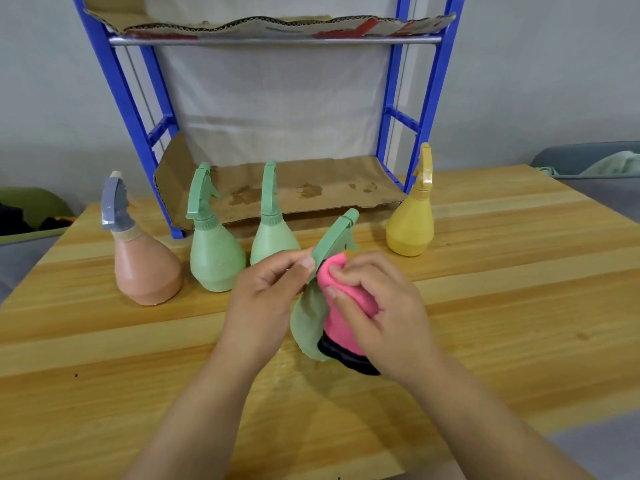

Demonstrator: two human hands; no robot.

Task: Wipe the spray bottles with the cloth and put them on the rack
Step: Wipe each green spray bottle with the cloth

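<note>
Held green bottle [308,317]: tilted between both hands, its base low over the table [519,271]; whether it touched the wood could not be told.
Left hand [266,299]: thumb and fingers pinched the bottle at its neck, just under the green trigger head [337,233].
Right hand [377,306]: fingers curled over the pink cloth [341,330], pressing it to the bottle's body on the side opposite the left-hand grip.
Handling (judged): thin plastic, probably light and rigid; the smooth flared body looked apt to slip, so the neck seemed the surest hold. The cloth was soft and moulded to the curve.
Contents: every bottle wall was opaque, so no fill level could be read.
Beyond the grip: second green bottle [272,237], upright.
Left of the grip: third green bottle [216,258], then a peach bottle [147,268] with a grey head.
Right of the grip, farther off: yellow bottle [410,226], beside the rack's post.
Rack [433,98]: blue frame behind the row; its lower shelf carried a stained cardboard liner [311,181], and no bottle in view stood on it.
Progress (judged): wiping under way; all shelving remained.
</note>
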